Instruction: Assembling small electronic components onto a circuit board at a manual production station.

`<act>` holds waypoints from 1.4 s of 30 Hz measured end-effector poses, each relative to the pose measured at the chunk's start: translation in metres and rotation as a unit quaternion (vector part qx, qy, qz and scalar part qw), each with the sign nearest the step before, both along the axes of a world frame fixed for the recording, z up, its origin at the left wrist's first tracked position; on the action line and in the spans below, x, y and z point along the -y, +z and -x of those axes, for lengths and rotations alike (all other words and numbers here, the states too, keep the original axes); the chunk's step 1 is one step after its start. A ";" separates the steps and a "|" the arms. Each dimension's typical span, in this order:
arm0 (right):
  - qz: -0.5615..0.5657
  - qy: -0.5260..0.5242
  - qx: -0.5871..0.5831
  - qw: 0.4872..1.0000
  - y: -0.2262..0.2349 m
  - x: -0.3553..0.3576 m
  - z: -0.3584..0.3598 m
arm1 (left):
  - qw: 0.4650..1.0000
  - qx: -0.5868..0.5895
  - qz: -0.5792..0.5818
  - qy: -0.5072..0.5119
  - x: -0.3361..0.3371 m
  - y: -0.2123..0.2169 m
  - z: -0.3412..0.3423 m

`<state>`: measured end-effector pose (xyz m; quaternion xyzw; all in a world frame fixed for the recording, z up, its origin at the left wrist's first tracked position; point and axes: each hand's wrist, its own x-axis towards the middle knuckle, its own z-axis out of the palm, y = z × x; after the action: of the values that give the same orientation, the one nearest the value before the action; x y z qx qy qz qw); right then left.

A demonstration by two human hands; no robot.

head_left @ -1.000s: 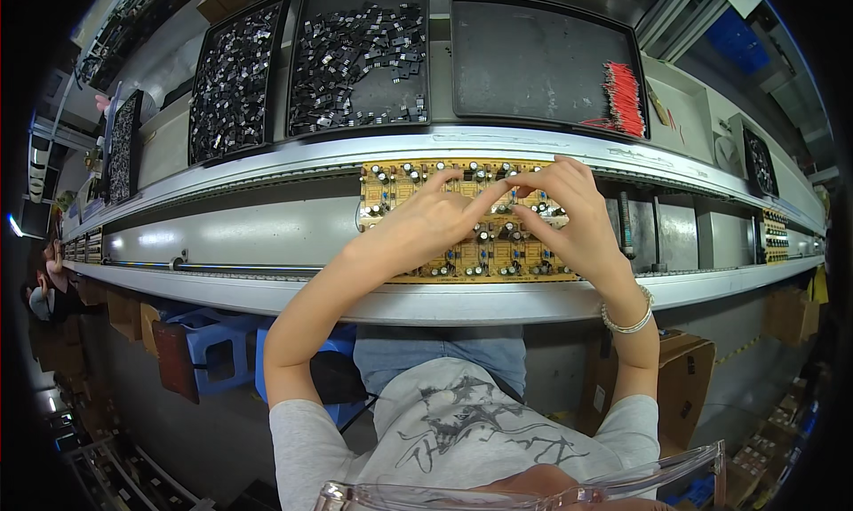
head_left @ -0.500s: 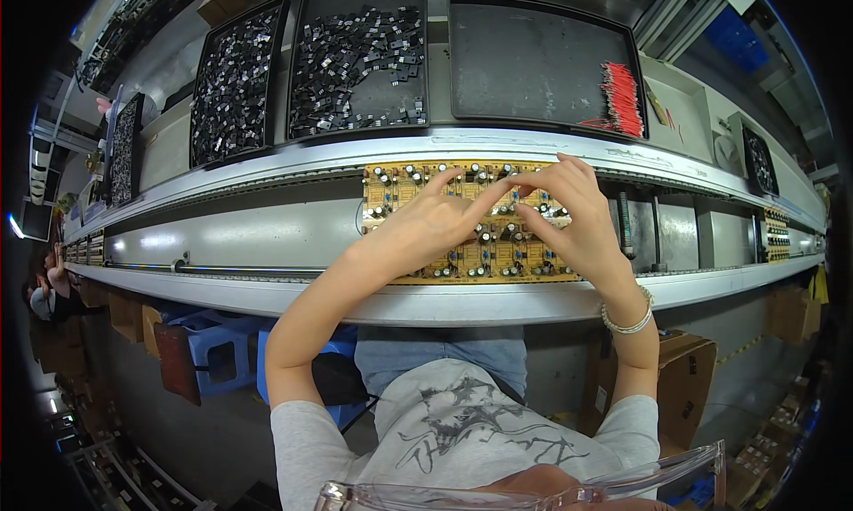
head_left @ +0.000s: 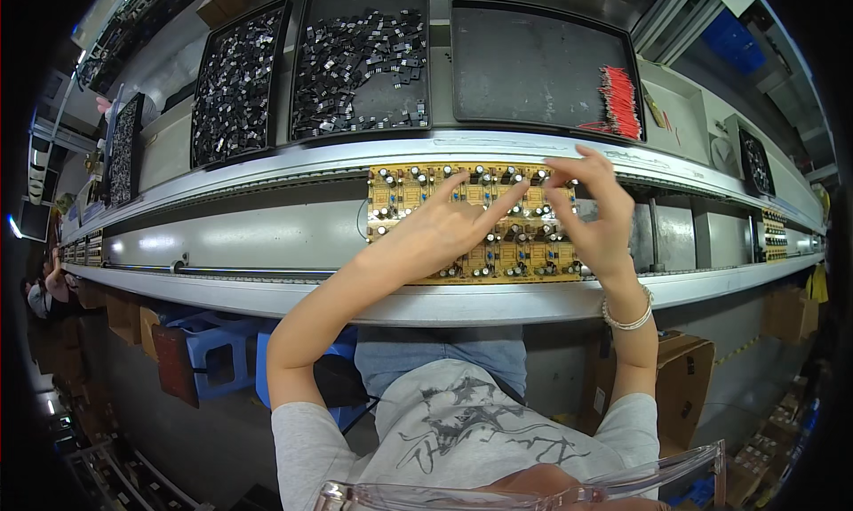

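Observation:
A yellow circuit board panel lies on the conveyor rails in front of me, crowded with round capacitors and small dark and blue parts. My left hand rests over its middle; the fingers are stretched and spread, with one fingertip touching down near the far rows. Over the panel's right end hovers my right hand, its thumb and forefinger bent toward each other with a gap between them. I see nothing held in either hand. Part of the panel is hidden beneath my left hand and forearm.
Beyond the metal rail, black trays hold many black three-legged components. Another tray has a bundle of red-sleeved parts at its right side. More boards sit farther right on the line. Blue stools stand below left.
My right hand has moved right, away from my left forefinger, and its thumb and forefinger have parted. The panel and my left hand have shifted slightly to the right.

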<state>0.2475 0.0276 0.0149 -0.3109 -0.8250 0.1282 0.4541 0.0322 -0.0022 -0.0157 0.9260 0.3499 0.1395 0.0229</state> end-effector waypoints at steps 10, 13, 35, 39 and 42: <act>0.078 -0.040 -0.122 0.989 0.017 -0.044 0.023 | 0.990 -0.046 -0.130 -0.021 0.007 0.002 -0.008; 0.018 0.029 0.045 0.998 0.029 -0.063 0.066 | 0.991 -0.040 -0.129 -0.012 0.007 -0.004 -0.004; 0.027 0.018 0.186 0.982 -0.007 -0.139 0.154 | 0.900 0.279 -0.037 0.332 -0.082 0.015 0.112; 0.123 0.072 0.047 0.989 0.013 -0.103 0.118 | 0.914 0.200 -0.073 0.345 -0.118 0.000 0.126; 0.137 0.071 0.025 0.988 0.024 -0.077 0.089 | 0.920 0.166 -0.100 0.340 -0.136 -0.009 0.128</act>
<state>0.1590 0.1049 0.0386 -0.3143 -0.8308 0.2639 0.3759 -0.0956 0.1342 -0.0243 0.7126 0.6188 0.3250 -0.0605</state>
